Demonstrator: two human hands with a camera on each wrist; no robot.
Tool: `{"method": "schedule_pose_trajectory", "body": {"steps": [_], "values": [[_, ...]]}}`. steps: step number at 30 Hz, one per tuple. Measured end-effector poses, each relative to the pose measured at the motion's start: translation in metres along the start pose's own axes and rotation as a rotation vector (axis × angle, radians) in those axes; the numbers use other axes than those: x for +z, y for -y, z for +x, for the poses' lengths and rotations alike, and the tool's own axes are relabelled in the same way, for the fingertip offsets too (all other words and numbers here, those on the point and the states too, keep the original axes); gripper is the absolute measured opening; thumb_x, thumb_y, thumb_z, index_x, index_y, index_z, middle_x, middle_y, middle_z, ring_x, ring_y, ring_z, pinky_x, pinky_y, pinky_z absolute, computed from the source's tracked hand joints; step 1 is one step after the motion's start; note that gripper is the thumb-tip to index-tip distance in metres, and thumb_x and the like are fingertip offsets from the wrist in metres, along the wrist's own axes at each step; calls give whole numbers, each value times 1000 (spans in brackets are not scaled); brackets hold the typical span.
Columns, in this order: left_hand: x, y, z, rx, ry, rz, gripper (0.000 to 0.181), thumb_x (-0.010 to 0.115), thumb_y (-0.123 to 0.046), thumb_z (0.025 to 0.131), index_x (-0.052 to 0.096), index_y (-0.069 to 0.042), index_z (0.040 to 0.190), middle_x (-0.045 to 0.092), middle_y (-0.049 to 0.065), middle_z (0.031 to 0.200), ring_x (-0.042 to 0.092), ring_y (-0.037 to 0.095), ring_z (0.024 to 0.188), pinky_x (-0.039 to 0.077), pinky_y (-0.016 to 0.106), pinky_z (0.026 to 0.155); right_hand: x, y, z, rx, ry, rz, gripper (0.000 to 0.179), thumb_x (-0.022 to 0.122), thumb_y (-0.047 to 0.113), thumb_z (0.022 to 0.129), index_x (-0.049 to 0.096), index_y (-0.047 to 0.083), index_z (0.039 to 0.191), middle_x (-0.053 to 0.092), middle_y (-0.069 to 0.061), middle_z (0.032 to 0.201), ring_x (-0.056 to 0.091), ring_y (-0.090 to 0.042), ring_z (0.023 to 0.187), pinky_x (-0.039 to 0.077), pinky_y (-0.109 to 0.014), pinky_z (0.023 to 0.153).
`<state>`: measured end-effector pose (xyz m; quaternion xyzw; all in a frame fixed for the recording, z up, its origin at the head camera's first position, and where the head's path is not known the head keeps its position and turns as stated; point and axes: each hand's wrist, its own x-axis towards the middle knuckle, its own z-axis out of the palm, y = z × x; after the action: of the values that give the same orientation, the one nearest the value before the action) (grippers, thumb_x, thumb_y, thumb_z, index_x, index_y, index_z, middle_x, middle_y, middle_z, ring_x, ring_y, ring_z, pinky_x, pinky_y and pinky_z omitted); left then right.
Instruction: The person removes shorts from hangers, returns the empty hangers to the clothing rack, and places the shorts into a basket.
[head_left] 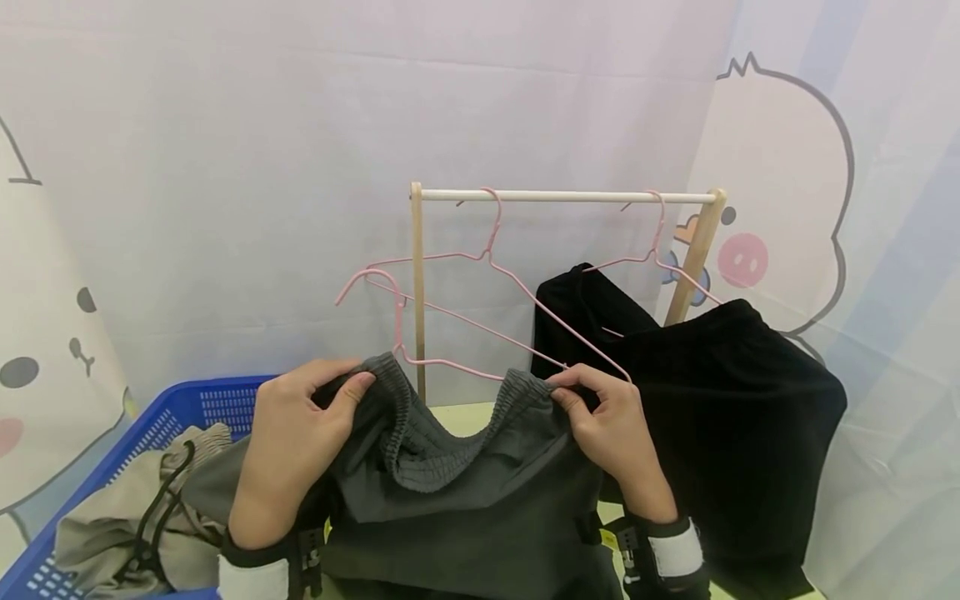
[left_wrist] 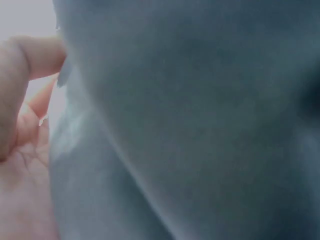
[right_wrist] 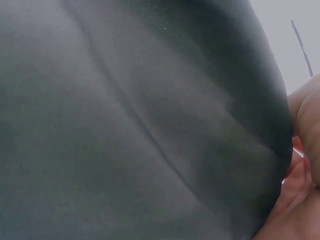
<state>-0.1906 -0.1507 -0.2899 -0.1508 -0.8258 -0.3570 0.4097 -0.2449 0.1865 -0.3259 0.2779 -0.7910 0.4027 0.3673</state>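
Note:
Dark grey elastic-waist pants [head_left: 465,525] hang between my two hands, their gathered waistband spread and sagging in the middle. My left hand [head_left: 300,425] pinches the waistband's left end between thumb and fingers. At the other end, my right hand [head_left: 611,425] pinches the waistband the same way. A pink hanger [head_left: 397,312] rises from behind the front of the waistband, its hook free of the rail; its lower part is hidden by the cloth. Grey fabric [left_wrist: 190,110] fills most of the left wrist view, and the right wrist view likewise shows mostly fabric [right_wrist: 125,150].
Behind the pants stands a small rack with a white rail [head_left: 570,197] and wooden posts. A bare pink hanger [head_left: 525,292] and another hanger [head_left: 656,225] with black pants [head_left: 720,417] hang there. At left, a blue basket [head_left: 187,392] holds beige clothing [head_left: 127,517] with dark cords.

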Motion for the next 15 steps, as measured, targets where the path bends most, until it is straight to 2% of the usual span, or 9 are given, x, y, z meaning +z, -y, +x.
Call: {"method": "schedule_pose_trajectory", "body": {"steps": [5, 9, 11, 15], "values": [[-1, -1, -1, -20, -11, -17, 19, 80, -13, 92, 82, -9, 111, 79, 12, 104, 77, 29, 90, 62, 48, 72, -4, 2, 1, -15, 26, -17, 23, 77, -4, 89, 79, 15, 101, 76, 3, 97, 65, -10, 82, 49, -18, 75], [0, -5, -1, -29, -6, -27, 19, 79, -15, 93, 82, -12, 111, 79, 9, 103, 77, 26, 90, 62, 41, 73, -9, 10, 2, -42, 32, -54, 31, 73, -1, 91, 79, 20, 113, 76, 5, 111, 63, -14, 97, 47, -27, 88], [1, -8, -1, -28, -1, -35, 18, 80, -16, 93, 82, -12, 111, 79, 8, 103, 77, 25, 90, 62, 39, 73, -9, 17, 3, -74, 19, -62, 36, 69, 1, 90, 78, 21, 119, 75, 5, 117, 60, -16, 102, 45, -33, 91], [7, -14, 0, -6, 15, -55, 17, 81, -14, 92, 82, -11, 108, 79, 6, 101, 76, 23, 90, 62, 41, 72, 1, 34, 5, -175, -27, -50, 38, 67, 6, 89, 76, 18, 124, 74, 3, 119, 58, -22, 108, 43, -41, 95]]}}
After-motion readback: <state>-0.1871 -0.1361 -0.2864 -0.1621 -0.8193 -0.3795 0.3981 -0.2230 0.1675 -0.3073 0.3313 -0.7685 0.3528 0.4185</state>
